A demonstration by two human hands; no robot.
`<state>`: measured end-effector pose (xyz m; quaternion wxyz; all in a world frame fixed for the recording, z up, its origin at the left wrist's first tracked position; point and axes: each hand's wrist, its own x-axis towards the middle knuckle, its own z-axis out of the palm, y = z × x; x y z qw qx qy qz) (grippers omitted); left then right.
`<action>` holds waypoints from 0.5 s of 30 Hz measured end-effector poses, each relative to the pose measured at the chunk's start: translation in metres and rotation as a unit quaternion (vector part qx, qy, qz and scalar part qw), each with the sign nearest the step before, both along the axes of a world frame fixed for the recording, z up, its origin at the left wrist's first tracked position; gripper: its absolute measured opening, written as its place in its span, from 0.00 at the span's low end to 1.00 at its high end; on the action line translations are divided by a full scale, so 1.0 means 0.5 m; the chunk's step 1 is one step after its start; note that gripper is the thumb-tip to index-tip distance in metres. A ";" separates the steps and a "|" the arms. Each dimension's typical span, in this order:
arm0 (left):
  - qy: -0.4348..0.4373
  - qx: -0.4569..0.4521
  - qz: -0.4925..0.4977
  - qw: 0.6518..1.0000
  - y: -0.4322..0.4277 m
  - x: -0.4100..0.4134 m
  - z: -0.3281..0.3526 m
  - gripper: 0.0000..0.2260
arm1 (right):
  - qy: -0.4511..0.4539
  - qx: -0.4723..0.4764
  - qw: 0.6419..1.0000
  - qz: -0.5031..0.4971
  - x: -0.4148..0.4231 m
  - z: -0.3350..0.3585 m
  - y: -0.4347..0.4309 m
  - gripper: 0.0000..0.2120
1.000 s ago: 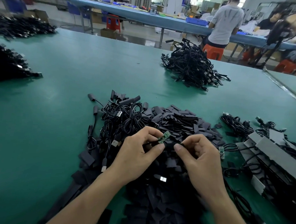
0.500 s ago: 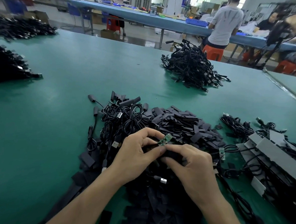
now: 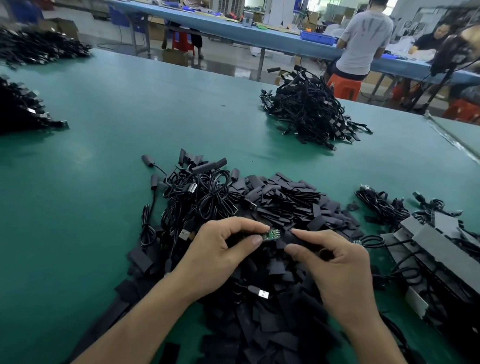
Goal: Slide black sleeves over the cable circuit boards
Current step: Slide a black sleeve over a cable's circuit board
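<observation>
My left grip (image 3: 217,253) pinches the bare green circuit board (image 3: 270,235). My right grip (image 3: 338,261) pinches a black sleeve (image 3: 300,241) just beside it, probably not yet over the board. This 1 is unsleeved, and a heap of loose sleeves (image 3: 288,199) lies beyond both grips.

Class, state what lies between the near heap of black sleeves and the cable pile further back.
Only bare green table mat separates the sleeve heap from the far cable pile; the head view shows it.
</observation>
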<state>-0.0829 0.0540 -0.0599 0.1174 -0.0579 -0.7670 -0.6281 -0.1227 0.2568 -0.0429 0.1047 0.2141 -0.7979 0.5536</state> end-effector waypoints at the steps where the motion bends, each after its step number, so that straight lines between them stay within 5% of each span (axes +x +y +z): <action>1: 0.001 -0.005 -0.003 1.000 0.000 0.000 0.000 0.09 | 0.000 0.004 1.000 0.002 -0.002 -0.001 0.001 0.13; 15: 0.011 -0.089 -0.008 0.996 0.000 0.001 0.004 0.09 | -0.020 0.064 0.997 0.040 -0.010 -0.002 0.016 0.13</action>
